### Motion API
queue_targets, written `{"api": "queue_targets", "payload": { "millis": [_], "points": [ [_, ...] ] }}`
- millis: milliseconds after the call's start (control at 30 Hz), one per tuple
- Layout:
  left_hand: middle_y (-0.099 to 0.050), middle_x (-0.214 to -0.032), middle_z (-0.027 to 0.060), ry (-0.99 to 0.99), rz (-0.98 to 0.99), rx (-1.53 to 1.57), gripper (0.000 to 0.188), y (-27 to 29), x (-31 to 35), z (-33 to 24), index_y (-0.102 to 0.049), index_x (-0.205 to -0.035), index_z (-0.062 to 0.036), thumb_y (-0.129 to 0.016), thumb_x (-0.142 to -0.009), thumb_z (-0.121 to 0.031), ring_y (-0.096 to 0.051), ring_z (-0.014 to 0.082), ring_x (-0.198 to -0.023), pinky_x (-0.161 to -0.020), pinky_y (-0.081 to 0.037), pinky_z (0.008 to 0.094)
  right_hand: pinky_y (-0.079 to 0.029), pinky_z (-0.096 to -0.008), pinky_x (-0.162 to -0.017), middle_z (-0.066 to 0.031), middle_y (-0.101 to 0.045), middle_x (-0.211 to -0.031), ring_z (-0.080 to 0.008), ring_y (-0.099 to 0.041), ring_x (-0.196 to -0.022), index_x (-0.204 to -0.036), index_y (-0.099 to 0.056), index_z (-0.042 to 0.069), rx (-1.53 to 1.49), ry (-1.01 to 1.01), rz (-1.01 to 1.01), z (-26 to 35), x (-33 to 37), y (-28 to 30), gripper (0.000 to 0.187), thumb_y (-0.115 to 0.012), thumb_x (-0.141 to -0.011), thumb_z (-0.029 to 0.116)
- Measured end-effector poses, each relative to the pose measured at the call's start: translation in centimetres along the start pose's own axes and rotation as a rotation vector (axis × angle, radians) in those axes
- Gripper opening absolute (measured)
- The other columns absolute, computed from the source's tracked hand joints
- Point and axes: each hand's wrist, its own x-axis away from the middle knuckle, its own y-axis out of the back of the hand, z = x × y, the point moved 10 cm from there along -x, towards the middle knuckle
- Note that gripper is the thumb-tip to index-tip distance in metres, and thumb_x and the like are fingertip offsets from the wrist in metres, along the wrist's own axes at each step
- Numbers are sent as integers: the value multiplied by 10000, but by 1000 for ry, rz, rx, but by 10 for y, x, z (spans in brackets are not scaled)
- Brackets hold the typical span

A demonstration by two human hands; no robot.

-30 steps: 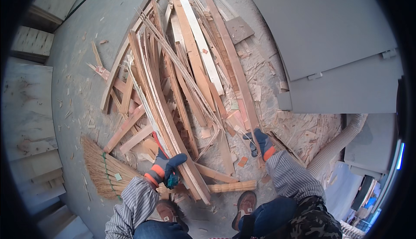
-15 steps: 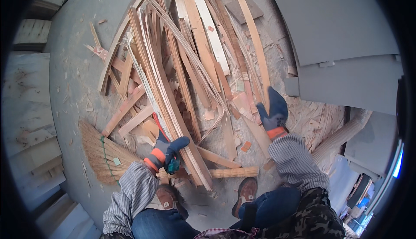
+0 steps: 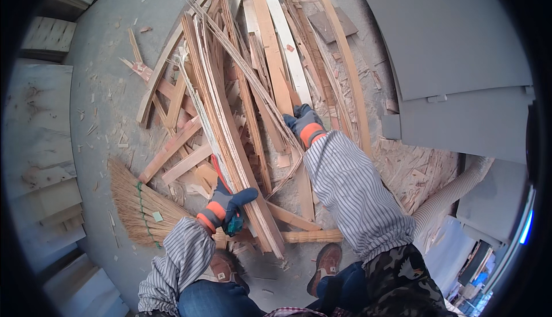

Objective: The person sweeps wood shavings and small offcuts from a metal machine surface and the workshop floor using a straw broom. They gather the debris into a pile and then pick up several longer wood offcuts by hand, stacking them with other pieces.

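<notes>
My left hand (image 3: 233,203), in a dark glove with an orange cuff, is closed around a bundle of long wooden strips (image 3: 225,118) that slants up and away over the scrap pile. A narrow red piece and a teal object (image 3: 234,225) show beside this hand; their kind is unclear. Farther off, my right hand (image 3: 305,122), gloved alike, has its fingers curled over the lower end of a tan wooden strip (image 3: 269,41). A white strip (image 3: 286,41) lies alongside, its near end by the same fingers. Part of that grip is hidden by the glove.
A straw broom (image 3: 135,205) lies at the left, its handle (image 3: 313,236) crossing in front of my shoes. Stacked boards (image 3: 40,127) line the left side. Grey panels (image 3: 448,41) and a ribbed hose (image 3: 451,193) stand at the right. Splinters and sawdust cover the floor.
My right hand has left the long curved strip on the right and moved left to the middle of the pile. My left hand still holds the bundle. The view has shifted slightly.
</notes>
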Motion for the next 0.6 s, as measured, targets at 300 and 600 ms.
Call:
{"api": "queue_targets", "payload": {
  "millis": [300, 600],
  "points": [
    [-552, -981, 82, 25, 14, -3, 549, 0, 1, 3, -420, -1150, -32, -708, -693, -130, -553, 186, -870, -738, -490, 315, -397, -381, -889, -161, -560, -1087, -313, -508, -1031, -1112, -531, 24, 392, -24, -100, 25, 30, 9, 454, -581, -771, 320],
    [-556, -993, 84, 84, 81, -3, 524, -2, 3, 1, -433, -1151, -24, -692, -713, -146, -557, 184, -878, -738, -490, 311, -442, -316, -808, -175, -591, -1025, -247, -572, -917, -1034, -549, -46, -1, -47, -55, -23, -8, -10, 532, -705, -683, 323]
  ]
}}
